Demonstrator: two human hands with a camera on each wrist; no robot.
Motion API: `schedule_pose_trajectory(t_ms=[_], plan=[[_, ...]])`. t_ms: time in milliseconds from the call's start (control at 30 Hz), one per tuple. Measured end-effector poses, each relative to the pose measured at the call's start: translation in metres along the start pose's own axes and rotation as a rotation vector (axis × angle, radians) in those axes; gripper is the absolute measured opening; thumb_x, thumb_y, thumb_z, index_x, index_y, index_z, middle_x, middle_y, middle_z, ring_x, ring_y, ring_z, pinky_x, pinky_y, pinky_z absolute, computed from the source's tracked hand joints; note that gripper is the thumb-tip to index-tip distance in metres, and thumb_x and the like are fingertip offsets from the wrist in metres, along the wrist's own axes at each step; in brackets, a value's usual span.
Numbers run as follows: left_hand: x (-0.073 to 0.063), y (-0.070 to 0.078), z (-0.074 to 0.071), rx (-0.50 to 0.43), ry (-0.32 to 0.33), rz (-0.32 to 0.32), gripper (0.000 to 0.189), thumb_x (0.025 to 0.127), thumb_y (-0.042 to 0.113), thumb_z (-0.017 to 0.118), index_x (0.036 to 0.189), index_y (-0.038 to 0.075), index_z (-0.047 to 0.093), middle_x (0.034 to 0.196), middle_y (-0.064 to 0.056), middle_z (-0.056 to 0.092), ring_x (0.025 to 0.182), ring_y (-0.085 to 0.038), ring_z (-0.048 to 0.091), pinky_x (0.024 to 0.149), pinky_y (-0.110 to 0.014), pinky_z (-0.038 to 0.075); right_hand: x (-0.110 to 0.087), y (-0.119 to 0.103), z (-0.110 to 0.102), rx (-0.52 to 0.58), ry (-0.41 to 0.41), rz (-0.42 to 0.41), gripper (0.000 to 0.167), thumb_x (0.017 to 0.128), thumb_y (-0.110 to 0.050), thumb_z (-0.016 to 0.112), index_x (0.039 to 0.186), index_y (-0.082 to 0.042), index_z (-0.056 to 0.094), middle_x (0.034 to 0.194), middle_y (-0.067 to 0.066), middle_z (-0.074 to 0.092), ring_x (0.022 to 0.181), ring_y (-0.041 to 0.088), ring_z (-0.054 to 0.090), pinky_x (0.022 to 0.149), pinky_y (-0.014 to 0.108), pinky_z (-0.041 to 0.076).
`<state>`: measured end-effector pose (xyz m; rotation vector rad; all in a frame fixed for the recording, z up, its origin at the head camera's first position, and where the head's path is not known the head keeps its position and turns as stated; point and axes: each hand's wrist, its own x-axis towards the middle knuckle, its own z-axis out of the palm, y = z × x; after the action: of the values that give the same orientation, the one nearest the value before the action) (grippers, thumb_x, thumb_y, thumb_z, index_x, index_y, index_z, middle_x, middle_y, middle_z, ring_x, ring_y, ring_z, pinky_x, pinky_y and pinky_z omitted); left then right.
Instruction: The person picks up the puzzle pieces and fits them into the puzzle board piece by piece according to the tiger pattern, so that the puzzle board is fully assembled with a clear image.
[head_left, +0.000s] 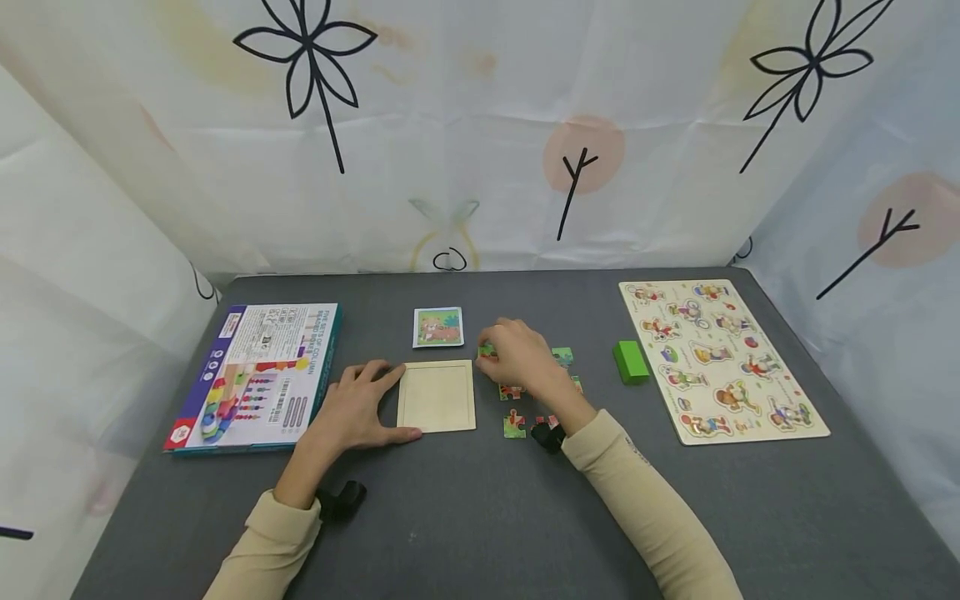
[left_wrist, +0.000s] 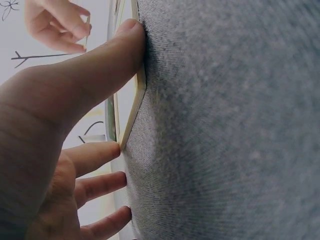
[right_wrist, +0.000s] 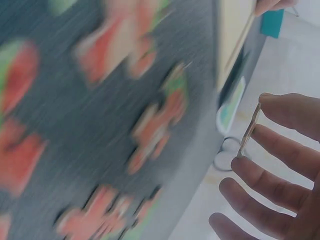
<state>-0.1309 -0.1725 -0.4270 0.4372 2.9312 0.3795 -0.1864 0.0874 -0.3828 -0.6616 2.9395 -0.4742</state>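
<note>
A square, pale wooden puzzle tray [head_left: 436, 396] lies bare on the grey table. My left hand [head_left: 360, 410] rests at its left side, thumb at the near edge and index finger by the far left corner, the fingers spread. My right hand [head_left: 519, 354] pinches a thin jigsaw piece [right_wrist: 249, 131] between thumb and fingertips, raised over the table to the right of the tray. Below and around this hand lie several loose jigsaw pieces [head_left: 514, 423], red and green, some hidden under the hand and wrist.
A small picture card [head_left: 438, 327] lies behind the tray. At the left is a flat toy box [head_left: 262, 375]. A green block [head_left: 631, 362] and a large wooden picture board [head_left: 723, 358] lie at the right. Printed white curtains [head_left: 480, 133] surround the table.
</note>
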Motion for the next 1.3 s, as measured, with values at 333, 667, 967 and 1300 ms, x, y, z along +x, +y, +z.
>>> schedule_pose_trajectory(t_ms=[333, 667, 967, 1300], plan=[[0.001, 0.0, -0.001, -0.018, -0.012, -0.002, 0.103, 0.074, 0.064, 0.082, 0.153, 0.01, 0.047, 0.153, -0.023, 0.045, 0.134, -0.053, 0.044, 0.099, -0.072, 0.044, 0.017, -0.039, 0.015, 0.007, -0.032, -0.036, 0.025, 0.096, -0.026, 0.071, 0.116, -0.012, 0.077, 0.12, 0.009, 0.073, 0.109, 0.028, 0.068, 0.077, 0.041, 0.058], [-0.001, 0.0, -0.002, -0.024, 0.017, 0.03, 0.1, 0.074, 0.062, 0.083, 0.151, 0.008, 0.05, 0.15, -0.023, 0.048, 0.132, -0.053, 0.046, 0.095, -0.073, 0.046, 0.033, -0.069, 0.034, -0.001, -0.101, -0.036, 0.028, 0.096, -0.029, 0.07, 0.12, -0.017, 0.076, 0.126, 0.003, 0.072, 0.108, 0.021, 0.065, 0.072, 0.037, 0.056], [-0.001, -0.001, -0.001, -0.032, 0.028, 0.039, 0.102, 0.073, 0.063, 0.083, 0.153, 0.009, 0.048, 0.15, -0.022, 0.048, 0.13, -0.052, 0.048, 0.092, -0.071, 0.048, 0.041, -0.084, 0.046, -0.058, -0.113, 0.042, 0.028, 0.095, -0.033, 0.07, 0.119, -0.02, 0.076, 0.122, 0.002, 0.073, 0.11, 0.023, 0.068, 0.089, 0.05, 0.055], [0.0, -0.001, 0.0, -0.004, 0.018, 0.037, 0.103, 0.073, 0.066, 0.082, 0.152, 0.009, 0.049, 0.15, -0.023, 0.049, 0.126, -0.05, 0.053, 0.09, -0.068, 0.051, 0.032, -0.08, 0.043, -0.045, -0.08, 0.061, 0.029, 0.094, -0.033, 0.073, 0.121, -0.02, 0.074, 0.122, 0.002, 0.071, 0.106, 0.023, 0.069, 0.081, 0.044, 0.058]])
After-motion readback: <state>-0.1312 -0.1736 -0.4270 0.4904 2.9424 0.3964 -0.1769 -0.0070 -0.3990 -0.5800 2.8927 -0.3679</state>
